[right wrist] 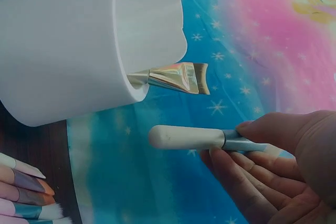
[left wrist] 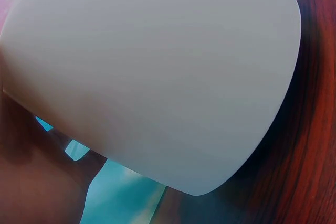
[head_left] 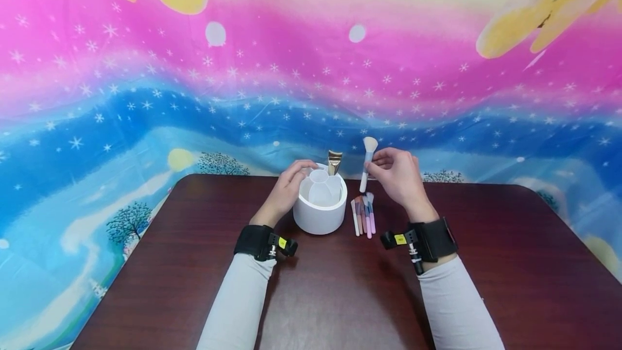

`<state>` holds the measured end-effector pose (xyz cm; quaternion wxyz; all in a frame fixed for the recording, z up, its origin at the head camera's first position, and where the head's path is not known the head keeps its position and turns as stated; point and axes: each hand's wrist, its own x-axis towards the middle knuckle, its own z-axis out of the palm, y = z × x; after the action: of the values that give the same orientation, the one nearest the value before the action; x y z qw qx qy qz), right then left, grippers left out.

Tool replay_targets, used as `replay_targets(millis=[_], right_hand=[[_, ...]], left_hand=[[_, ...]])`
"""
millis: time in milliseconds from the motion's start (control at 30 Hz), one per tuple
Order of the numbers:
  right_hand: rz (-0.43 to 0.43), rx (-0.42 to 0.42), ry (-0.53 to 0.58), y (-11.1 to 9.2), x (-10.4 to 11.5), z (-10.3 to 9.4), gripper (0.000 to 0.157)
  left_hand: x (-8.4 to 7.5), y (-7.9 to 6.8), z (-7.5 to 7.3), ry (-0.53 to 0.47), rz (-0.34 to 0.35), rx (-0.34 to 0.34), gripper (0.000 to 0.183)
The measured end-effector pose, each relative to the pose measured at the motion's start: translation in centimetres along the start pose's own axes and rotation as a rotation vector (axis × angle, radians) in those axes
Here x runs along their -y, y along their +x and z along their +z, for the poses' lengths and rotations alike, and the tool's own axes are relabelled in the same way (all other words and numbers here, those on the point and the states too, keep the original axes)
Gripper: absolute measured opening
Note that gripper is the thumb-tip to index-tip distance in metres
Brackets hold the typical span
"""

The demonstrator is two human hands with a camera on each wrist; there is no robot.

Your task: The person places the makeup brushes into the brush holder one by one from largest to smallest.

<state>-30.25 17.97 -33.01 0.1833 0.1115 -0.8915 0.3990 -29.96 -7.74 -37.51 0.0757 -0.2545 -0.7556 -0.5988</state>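
A white round brush holder (head_left: pixel 319 219) with wavy inner dividers stands upright on the table. My left hand (head_left: pixel 283 192) grips it at the left side and rim; in the left wrist view its wall fills most of the picture. A makeup brush with a gold ferrule (right wrist: pixel 176 77) stands in the holder, bristles up. To the right of the holder, my right hand (head_left: pixel 400 178) pinches a white-handled makeup brush (right wrist: pixel 189 137) at its blue-grey ferrule, between thumb and fingers. That brush is held in the air, pale bristles up and handle end down, apart from the holder.
Several smaller makeup brushes (head_left: pixel 363 215) with white, brown and pink handles lie side by side just right of the holder. The dark wooden table (head_left: pixel 330 296) ends at a back edge close behind. A colourful printed cloth (head_left: pixel 301 69) hangs beyond it.
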Motion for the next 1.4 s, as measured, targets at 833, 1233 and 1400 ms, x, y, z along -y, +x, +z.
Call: replay_targets(millis=[833,1233,1400], right_hand=[[-0.005,-0.018,0.139,-0.4,0.8,0.9,0.022],[-0.025,-0.043,0.257,-0.3,1.1,1.5,0.022],[-0.039,-0.04,0.294,-0.3,1.1,1.7,0.023]], left_hand=[[-0.1,-0.1,0.0,0.014,0.018,-0.002,0.033],[0.0,0.0,0.1,0.015,0.027,-0.012,0.033],[-0.1,-0.1,0.1,0.015,0.028,-0.016,0.033]])
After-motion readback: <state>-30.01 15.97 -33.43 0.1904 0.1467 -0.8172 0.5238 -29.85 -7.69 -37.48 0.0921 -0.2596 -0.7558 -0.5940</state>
